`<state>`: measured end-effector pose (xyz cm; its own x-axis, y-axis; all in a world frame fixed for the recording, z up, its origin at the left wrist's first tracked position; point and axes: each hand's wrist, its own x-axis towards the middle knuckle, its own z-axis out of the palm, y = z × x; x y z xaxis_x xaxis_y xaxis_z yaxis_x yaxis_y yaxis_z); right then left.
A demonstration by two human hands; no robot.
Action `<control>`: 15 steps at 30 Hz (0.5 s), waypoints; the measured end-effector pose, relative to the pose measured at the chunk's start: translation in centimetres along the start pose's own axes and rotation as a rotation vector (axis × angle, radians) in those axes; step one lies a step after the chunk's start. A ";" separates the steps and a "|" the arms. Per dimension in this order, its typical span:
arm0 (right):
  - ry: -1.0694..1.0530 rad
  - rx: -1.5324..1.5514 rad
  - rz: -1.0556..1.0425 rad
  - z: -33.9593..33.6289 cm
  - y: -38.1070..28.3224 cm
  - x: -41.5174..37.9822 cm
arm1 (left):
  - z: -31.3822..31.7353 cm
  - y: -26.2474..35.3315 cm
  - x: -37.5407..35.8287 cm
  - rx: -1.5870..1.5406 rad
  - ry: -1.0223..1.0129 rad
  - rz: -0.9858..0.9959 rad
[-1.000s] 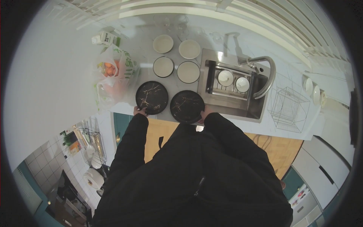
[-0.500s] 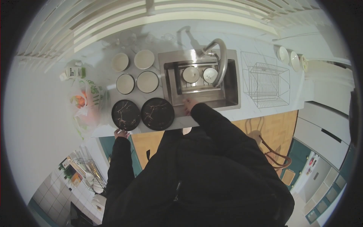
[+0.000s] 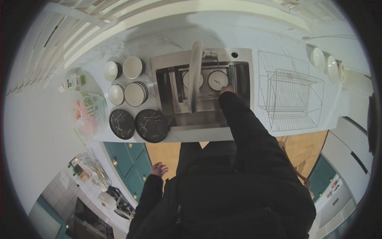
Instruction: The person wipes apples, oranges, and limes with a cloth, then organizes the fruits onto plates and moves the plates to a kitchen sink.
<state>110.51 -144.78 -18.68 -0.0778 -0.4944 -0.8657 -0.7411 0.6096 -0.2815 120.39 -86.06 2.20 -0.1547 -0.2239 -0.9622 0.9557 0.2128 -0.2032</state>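
Observation:
Two light bowls with dark rims sit in a metal tray inside the steel sink (image 3: 199, 121). My right hand (image 3: 227, 88) is at the lower right rim of the right-hand bowl (image 3: 217, 79), its small visible part closed against the edge; some fingers are hidden. The left-hand bowl (image 3: 186, 79) is partly covered by the curved tap (image 3: 195, 79). My left hand (image 3: 160, 169) hangs below the counter's front edge, holding nothing, fingers somewhat apart. Left of the sink lie two black marbled plates, a larger one (image 3: 152, 125) and a smaller one (image 3: 122, 124).
Several light bowls (image 3: 135, 94) stand behind the plates, some stacked. A plastic bag (image 3: 89, 113) and a white-green bottle (image 3: 73, 81) are farther left. Right of the sink stands a wire dish rack (image 3: 294, 99). White dishes (image 3: 317, 59) lean at the far right.
My right hand went from the sink's front edge to the right-hand bowl. My left hand left the smaller plate's edge and dropped below the counter. The view shifted; the tap now overlaps the left-hand bowl.

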 end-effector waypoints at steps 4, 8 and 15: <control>0.001 -0.068 0.005 0.0 -0.9 0.8 | 12.1 -9.2 -3.7 0.717 0.520 0.204; -0.003 -0.110 -0.031 1.1 -2.5 0.4 | 17.6 -11.3 -5.5 0.944 0.537 0.145; -0.100 -0.295 -0.333 -9.7 -5.2 -14.6 | 16.5 -10.1 -2.7 0.974 0.378 0.272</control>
<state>109.03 -146.76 -0.56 0.2514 -0.5623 -0.7878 -0.8742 0.2175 -0.4341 115.27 -103.30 9.82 0.1852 0.0605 -0.9808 0.7318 -0.6747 0.0965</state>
